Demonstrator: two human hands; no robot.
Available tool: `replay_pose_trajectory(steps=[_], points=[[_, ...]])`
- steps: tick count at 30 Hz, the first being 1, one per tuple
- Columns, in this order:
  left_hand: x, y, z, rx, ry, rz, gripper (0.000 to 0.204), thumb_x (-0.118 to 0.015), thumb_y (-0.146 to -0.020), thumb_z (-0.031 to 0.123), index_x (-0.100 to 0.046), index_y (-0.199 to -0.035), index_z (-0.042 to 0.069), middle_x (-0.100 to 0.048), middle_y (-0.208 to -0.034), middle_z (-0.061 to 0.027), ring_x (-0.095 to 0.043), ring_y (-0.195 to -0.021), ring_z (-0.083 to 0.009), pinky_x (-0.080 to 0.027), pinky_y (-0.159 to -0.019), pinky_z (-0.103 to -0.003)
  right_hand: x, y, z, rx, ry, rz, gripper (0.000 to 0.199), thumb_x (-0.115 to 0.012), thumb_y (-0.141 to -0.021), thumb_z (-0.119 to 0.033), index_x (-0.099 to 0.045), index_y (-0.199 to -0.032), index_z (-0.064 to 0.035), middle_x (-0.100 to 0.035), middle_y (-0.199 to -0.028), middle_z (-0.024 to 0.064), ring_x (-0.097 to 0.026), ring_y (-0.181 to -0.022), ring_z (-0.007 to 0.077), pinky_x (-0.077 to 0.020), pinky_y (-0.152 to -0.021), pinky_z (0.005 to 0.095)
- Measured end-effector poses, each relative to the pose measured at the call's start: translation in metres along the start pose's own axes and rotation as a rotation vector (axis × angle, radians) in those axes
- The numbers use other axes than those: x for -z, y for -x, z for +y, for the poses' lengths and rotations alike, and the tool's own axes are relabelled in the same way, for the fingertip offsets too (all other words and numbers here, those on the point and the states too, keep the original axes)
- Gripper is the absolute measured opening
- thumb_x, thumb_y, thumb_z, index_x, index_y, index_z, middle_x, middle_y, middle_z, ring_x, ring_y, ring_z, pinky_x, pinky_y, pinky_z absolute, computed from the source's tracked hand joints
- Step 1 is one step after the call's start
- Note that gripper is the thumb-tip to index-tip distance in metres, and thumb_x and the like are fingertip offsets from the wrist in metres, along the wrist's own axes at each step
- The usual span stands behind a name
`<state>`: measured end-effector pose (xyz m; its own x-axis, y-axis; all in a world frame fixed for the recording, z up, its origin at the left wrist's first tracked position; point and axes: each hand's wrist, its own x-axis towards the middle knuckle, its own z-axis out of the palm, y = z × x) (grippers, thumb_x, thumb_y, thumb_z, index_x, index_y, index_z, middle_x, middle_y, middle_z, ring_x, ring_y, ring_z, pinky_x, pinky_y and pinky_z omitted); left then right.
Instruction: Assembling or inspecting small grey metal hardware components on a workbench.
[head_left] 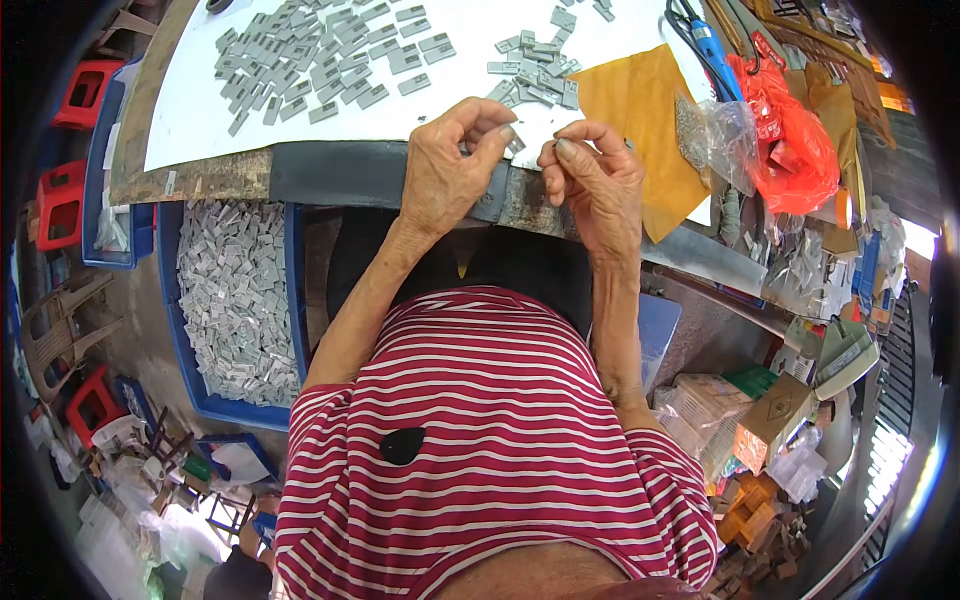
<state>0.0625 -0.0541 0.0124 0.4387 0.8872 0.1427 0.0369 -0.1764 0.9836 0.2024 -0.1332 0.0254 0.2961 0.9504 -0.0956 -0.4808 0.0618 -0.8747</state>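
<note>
Over the table's near edge, my left hand [450, 170] is closed, with a small grey rectangular piece [515, 144] pinched between thumb and fingertips. Just beside it, my right hand [603, 190] is also in a pinch, thumb against forefinger. Whatever sits between those fingertips is too small to make out. The two hands are close together but apart. Beyond them lies a small heap of grey rectangular pieces [540, 68] on white sheeting [460, 85]. A larger spread of similar pieces [320, 65] covers the sheet farther left.
A blue crate [168, 290] full of pale grey pieces stands below the table at left. To the right on the table are brown paper [640, 120], a clear bag [715, 140] of small parts, a red plastic bag [795, 160] and a blue-handled tool [712, 45].
</note>
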Motion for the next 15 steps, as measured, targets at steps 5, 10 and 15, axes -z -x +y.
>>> replay_pose_trajectory(steps=[5,10,15], points=[[0.0012,-0.0017,0.001,0.023,0.039,-0.003,0.012,-0.06,-0.077,0.008,-0.061,-0.086,0.0,-0.061,-0.068,-0.0049,-0.057,-0.059,-0.0091,-0.046,-0.055,-0.023,0.0005,-0.0015,-0.001,0.004,-0.02,-0.004,0.012,-0.058,-0.083,-0.003,-0.057,-0.092,0.004,-0.062,-0.078,0.0124,-0.059,-0.062,0.0117,-0.049,-0.053,0.0206],[0.0023,-0.0036,0.0027,0.085,0.136,-0.014,0.013,-0.059,-0.078,0.006,-0.059,-0.088,-0.003,-0.062,-0.072,-0.0051,-0.059,-0.061,-0.009,-0.047,-0.056,-0.02,-0.0051,-0.0027,-0.0031,-0.048,-0.02,0.044,0.012,-0.057,-0.082,-0.002,-0.057,-0.092,0.0053,-0.062,-0.081,0.0123,-0.06,-0.065,0.0126,-0.0508,-0.058,0.0225],[0.0035,-0.0047,0.0029,0.126,0.201,-0.016,0.014,-0.058,-0.079,0.005,-0.058,-0.089,-0.004,-0.061,-0.072,-0.0059,-0.058,-0.062,-0.0082,-0.047,-0.056,-0.02,-0.0054,-0.005,0.0005,-0.005,0.083,0.05,0.013,-0.058,-0.081,-0.001,-0.056,-0.092,0.0065,-0.062,-0.081,0.0125,-0.06,-0.065,0.013,-0.0512,-0.057,0.0227]])
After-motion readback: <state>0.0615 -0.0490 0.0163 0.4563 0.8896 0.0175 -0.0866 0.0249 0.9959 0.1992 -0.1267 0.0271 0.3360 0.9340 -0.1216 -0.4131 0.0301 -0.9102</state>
